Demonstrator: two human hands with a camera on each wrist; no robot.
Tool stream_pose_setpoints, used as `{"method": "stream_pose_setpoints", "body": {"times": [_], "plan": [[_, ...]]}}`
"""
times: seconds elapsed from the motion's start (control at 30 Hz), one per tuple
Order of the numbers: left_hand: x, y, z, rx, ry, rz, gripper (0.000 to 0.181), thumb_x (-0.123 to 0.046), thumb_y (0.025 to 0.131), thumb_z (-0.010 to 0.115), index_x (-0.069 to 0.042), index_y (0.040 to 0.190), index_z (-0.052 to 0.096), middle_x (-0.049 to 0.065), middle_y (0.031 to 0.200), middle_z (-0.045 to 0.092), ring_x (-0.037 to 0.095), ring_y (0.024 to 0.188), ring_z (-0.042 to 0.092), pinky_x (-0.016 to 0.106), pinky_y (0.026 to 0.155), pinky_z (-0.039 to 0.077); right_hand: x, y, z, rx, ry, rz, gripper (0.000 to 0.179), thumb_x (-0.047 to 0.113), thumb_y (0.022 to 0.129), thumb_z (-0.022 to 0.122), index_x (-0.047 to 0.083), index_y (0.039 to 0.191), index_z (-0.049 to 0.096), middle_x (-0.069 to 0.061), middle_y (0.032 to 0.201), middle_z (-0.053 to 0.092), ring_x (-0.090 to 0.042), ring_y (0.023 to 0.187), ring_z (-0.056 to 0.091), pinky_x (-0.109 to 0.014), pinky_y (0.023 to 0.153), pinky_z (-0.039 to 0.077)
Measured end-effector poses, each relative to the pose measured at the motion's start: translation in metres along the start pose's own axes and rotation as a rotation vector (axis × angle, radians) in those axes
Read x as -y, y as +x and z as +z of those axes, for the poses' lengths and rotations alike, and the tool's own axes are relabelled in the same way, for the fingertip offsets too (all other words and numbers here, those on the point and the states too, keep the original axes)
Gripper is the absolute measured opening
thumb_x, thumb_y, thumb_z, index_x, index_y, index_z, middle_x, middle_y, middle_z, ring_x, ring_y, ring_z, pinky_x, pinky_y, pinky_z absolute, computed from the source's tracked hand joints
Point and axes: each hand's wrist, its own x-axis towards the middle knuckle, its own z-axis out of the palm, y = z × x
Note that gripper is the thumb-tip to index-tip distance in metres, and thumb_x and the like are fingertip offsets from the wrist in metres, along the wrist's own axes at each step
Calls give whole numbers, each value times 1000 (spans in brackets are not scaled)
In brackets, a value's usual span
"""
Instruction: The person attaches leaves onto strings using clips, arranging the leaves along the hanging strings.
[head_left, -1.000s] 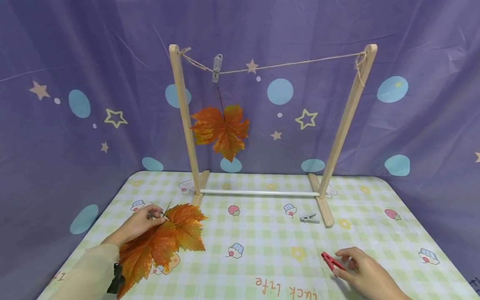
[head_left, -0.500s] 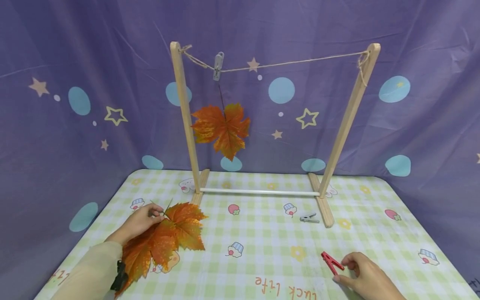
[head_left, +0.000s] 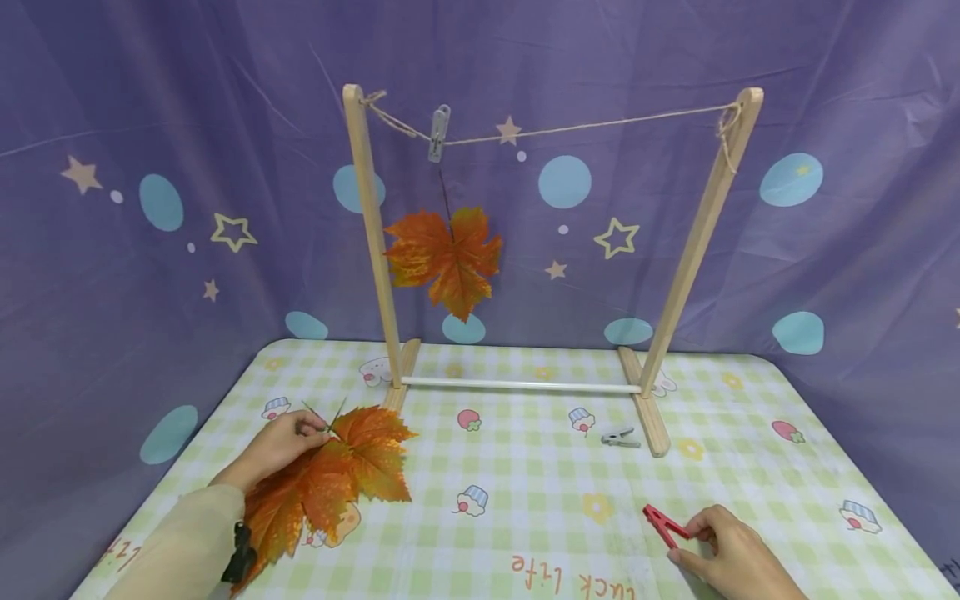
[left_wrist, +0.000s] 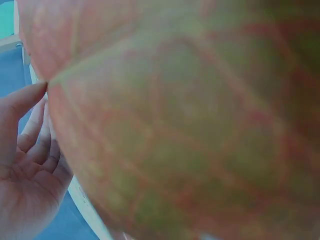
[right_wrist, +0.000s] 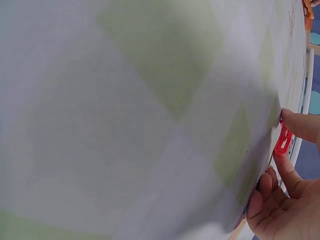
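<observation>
My left hand (head_left: 279, 446) pinches thin stems of orange maple leaves (head_left: 375, 454) at the left of the table. In the left wrist view a leaf (left_wrist: 175, 125), blurred and close, fills most of the picture, with the thumb at its stem base. At the front right, my right hand (head_left: 738, 554) holds a red clothespin (head_left: 663, 523) by its handle ends between thumb and forefinger. The right wrist view shows this red clothespin (right_wrist: 283, 141) between the two fingertips, near the tabletop. Another maple leaf (head_left: 450, 262) hangs below a grey clothespin (head_left: 438, 135) on the string.
A wooden frame (head_left: 686, 267) stands at the back, with a twine string (head_left: 577, 127) tied between its posts and a white rod (head_left: 517, 384) low across it. A second grey clothespin (head_left: 620, 437) lies by the right foot. Behind hangs a purple curtain (head_left: 862, 100).
My right forefinger has shifted from above the red clothespin down to its handle end, opposite the thumb. The left hand has barely moved and keeps its pinch on the stems.
</observation>
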Motion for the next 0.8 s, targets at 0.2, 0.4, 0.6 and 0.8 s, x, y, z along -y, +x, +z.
{"method": "stream_pose_setpoints", "body": {"times": [0.2, 0.4, 0.6, 0.8], "plan": [[0, 1, 2, 5, -10, -13, 21, -15, 94, 66, 4, 103, 66, 5, 84, 65, 18, 76, 60, 35, 70, 49, -1, 0, 1, 7, 13, 16, 45, 36, 77, 85, 4, 99, 61, -2, 90, 58, -15, 80, 54, -38, 70, 50], [3, 2, 3, -19, 7, -1, 22, -14, 95, 65, 5, 106, 65, 6, 86, 67, 19, 78, 61, 37, 71, 50, 0, 1, 1, 10, 10, 35, 47, 37, 76, 85, 2, 97, 61, -2, 87, 58, -15, 78, 56, -40, 68, 51], [0, 2, 3, -11, 27, -4, 25, -17, 93, 67, 5, 105, 66, 6, 85, 67, 19, 77, 62, 38, 71, 51, -1, 0, 1, 13, 9, 42, 48, 40, 76, 85, 3, 97, 62, -2, 86, 58, -15, 77, 55, -40, 68, 50], [-3, 4, -2, -6, 55, -3, 23, -14, 92, 66, 7, 102, 68, 13, 89, 70, 28, 84, 65, 47, 77, 53, 0, 1, 1, 14, 13, 52, 49, 42, 75, 85, 4, 97, 63, -2, 85, 58, -15, 77, 55, -40, 68, 50]]}}
